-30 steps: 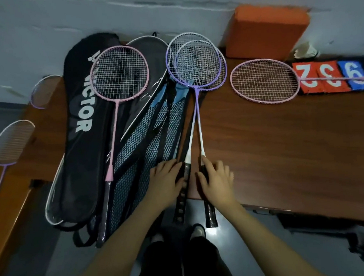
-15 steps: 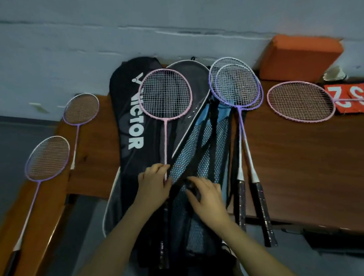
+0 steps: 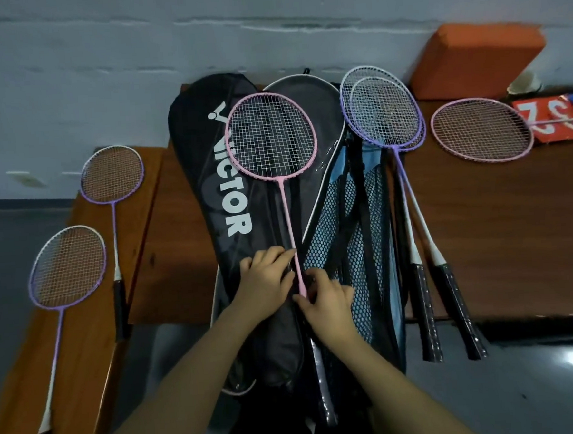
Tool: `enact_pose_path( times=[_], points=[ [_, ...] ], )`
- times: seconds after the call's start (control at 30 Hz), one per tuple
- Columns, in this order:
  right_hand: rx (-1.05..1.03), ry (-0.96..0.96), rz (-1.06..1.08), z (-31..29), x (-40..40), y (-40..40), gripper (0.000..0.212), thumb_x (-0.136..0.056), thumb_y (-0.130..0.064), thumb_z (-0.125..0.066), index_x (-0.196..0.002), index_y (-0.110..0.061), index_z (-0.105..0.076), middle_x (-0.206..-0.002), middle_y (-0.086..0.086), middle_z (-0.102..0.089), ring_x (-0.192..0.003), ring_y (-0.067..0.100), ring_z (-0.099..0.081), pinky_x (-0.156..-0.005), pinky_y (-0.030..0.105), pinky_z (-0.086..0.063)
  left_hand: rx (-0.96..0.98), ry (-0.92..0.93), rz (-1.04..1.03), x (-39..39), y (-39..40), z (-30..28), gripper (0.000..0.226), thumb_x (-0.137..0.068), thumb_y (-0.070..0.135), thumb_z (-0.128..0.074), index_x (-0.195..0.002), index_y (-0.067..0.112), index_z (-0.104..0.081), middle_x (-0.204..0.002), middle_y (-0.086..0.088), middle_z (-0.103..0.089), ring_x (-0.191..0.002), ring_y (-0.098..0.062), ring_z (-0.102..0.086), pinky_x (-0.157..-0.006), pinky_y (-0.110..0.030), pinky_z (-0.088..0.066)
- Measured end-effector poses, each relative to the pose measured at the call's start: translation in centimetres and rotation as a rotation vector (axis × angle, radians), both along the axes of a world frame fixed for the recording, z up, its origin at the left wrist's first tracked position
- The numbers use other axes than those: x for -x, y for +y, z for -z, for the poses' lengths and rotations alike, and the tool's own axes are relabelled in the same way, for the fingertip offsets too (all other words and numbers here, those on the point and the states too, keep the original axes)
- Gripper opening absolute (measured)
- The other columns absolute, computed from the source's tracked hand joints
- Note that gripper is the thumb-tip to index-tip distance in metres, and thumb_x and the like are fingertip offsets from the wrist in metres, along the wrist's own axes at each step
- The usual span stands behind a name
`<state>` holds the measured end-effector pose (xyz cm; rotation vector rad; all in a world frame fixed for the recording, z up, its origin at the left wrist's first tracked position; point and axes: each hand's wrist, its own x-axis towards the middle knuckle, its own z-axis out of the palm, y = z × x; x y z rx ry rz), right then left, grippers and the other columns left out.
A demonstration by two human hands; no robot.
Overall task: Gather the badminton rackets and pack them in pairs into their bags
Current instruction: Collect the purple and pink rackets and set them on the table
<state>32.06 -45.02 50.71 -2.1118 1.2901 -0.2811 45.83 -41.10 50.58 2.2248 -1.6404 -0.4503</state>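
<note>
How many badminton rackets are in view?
6: two on the left bench, one pink on the bags, two stacked purple, one pink far right. Bags may hide more.

At frame centre a pink racket lies on a black VICTOR bag, beside a blue mesh bag. The left hand rests on the black bag by the shaft; the right hand curls its fingers at the pink racket's handle. Two purple rackets overlap at right on the worktop.
</note>
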Motion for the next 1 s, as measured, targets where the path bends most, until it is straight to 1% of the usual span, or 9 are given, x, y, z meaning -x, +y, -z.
enact_pose_path(
  times=[0.07, 0.17, 0.3, 0.4, 0.6, 0.7, 0.8, 0.93, 1.0],
  points=[
    [0.018, -0.062, 0.039, -0.2, 0.3, -0.1, 0.037, -0.081, -0.023, -0.067, -0.115, -0.017, -0.054, -0.094, -0.002, -0.066, -0.093, 0.020, -0.056, -0.076, 0.027, -0.019, 0.033, 0.031, 0.001, 0.1, -0.4, -0.2, 0.055, -0.083, 0.044, -0.032, -0.127, 0.020, -0.055, -0.116, 0.000, -0.062, -0.104, -0.024, -0.055, -0.082, -0.034, -0.025],
    [-0.001, -0.204, 0.087, -1.2, 1.2, -0.4, 0.031, -0.079, -0.013, -0.065, -0.110, -0.015, -0.060, -0.089, -0.003, -0.065, -0.081, 0.016, -0.057, -0.076, 0.032, -0.039, 0.105, 0.119, -0.009, 0.6, -1.5, -1.1, 0.055, -0.086, 0.050, -0.031, -0.131, 0.023, -0.049, -0.121, 0.006, -0.058, -0.108, -0.016, -0.050, -0.081, -0.025, -0.018],
    [0.056, -0.237, 0.075, -3.0, 2.7, -1.3, 0.029, -0.083, -0.011, -0.061, -0.112, -0.011, -0.062, -0.089, -0.001, -0.062, -0.078, 0.013, -0.056, -0.070, 0.025, -0.045, 0.195, 0.428, -0.120, 1.9, -4.3, -2.6, 0.043, -0.091, 0.030, -0.055, -0.131, 0.016, -0.049, -0.118, 0.001, -0.057, -0.103, -0.014, -0.058, -0.098, -0.033, -0.035],
    [0.167, -0.210, 0.030, -3.8, 3.9, -2.3, 0.027, -0.084, -0.020, -0.056, -0.109, -0.012, -0.062, -0.085, -0.002, -0.059, -0.076, 0.013, -0.054, -0.066, 0.028, -0.045, 0.269, 0.652, -0.225, 3.2, -6.4, -4.4, 0.046, -0.086, 0.021, -0.064, -0.130, 0.014, -0.050, -0.113, -0.001, -0.057, -0.095, -0.009, -0.061, -0.091, -0.026, -0.047],
    [0.331, -0.261, 0.013, -5.6, 6.8, -6.2, 0.028, -0.086, -0.023, -0.051, -0.107, -0.010, -0.063, -0.083, -0.001, -0.059, -0.074, 0.016, -0.055, -0.065, 0.035, -0.049, 0.390, 0.855, -0.295, 6.4, -11.0, -7.3, 0.050, -0.083, 0.007, -0.066, -0.129, 0.015, -0.051, -0.107, 0.001, -0.059, -0.082, -0.001, -0.061, -0.075, -0.011, -0.050],
    [0.298, -0.298, -0.041, -6.3, 9.1, -9.9, 0.026, -0.089, -0.027, -0.051, -0.109, -0.014, -0.063, -0.088, -0.004, -0.061, -0.078, 0.013, -0.057, -0.068, 0.036, -0.048, 0.431, 0.855, -0.325, 8.5, -14.1, -7.5, 0.049, -0.085, 0.004, -0.063, -0.131, 0.013, -0.051, -0.099, -0.002, -0.060, -0.073, -0.002, -0.060, -0.070, -0.012, -0.051],
    [0.215, -0.365, -0.005, -6.4, 11.8, -14.9, 0.029, -0.090, -0.031, -0.047, -0.108, -0.015, -0.063, -0.090, -0.009, -0.056, -0.079, 0.010, -0.055, -0.070, 0.036, -0.047, 0.432, 0.803, -0.376, 10.8, -17.5, -6.6, 0.048, -0.085, 0.003, -0.061, -0.131, 0.013, -0.051, -0.105, -0.009, -0.059, -0.071, -0.004, -0.059, -0.067, -0.010, -0.049],
    [0.203, -0.376, 0.076, -4.7, 15.5, -23.3, 0.026, -0.087, -0.023, -0.052, -0.106, -0.011, -0.064, -0.088, -0.002, -0.057, -0.073, 0.008, -0.054, -0.069, 0.034, -0.048, 0.454, 0.657, -0.463, 15.1, -21.2, -4.7, 0.047, -0.081, -0.001, -0.058, -0.126, 0.012, -0.055, -0.094, -0.011, -0.056, -0.062, 0.002, -0.053, -0.071, -0.023, -0.050],
    [0.176, -0.326, 0.120, -3.4, 17.4, -28.0, 0.029, -0.085, -0.026, -0.053, -0.108, -0.012, -0.063, -0.091, -0.005, -0.055, -0.078, 0.011, -0.058, -0.074, 0.039, -0.051, 0.483, 0.575, -0.514, 17.2, -23.2, -3.6, 0.042, -0.081, 0.001, -0.056, -0.122, 0.010, -0.058, -0.086, -0.008, -0.054, -0.059, 0.000, -0.050, -0.064, -0.015, -0.042]
  ],
)
